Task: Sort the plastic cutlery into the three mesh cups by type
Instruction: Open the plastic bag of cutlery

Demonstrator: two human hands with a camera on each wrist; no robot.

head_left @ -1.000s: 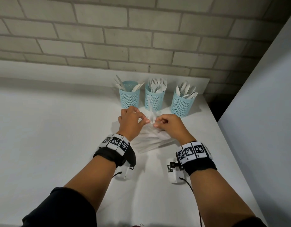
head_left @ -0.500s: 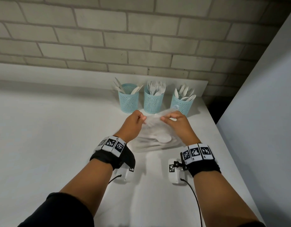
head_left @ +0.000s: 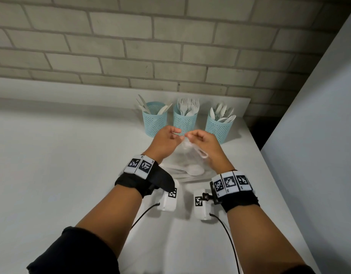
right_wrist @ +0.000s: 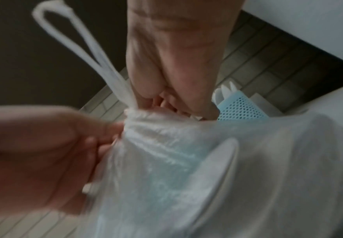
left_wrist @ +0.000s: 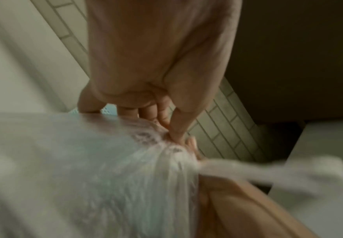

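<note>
Just in front of the middle mesh cup (head_left: 184, 121), the left hand (head_left: 164, 142) and right hand (head_left: 205, 144) meet above the bench (head_left: 62, 175), each pinching the gathered mouth of a thin clear plastic bag (head_left: 187, 165). The left wrist view shows thumb and fingers (left_wrist: 177, 128) nipping the crumpled film; the right wrist view shows the right hand's fingers curled round the neck of the bag, from which a white loop handle (right_wrist: 69, 41) sticks out. The bag hangs from the hands to the bench, and at least one white spoon (head_left: 193, 171) lies inside it nearer the person than the middle cup; other pale pieces in it are too blurred to tell by type. The middle cup holds forks (head_left: 187, 106). Left of it stands the left mesh cup (head_left: 154, 123) with knives (head_left: 145, 105), and right of it the right mesh cup (head_left: 218, 127) with spoons (head_left: 223, 113). Behind the cups rises a brick wall (head_left: 150, 46).
</note>
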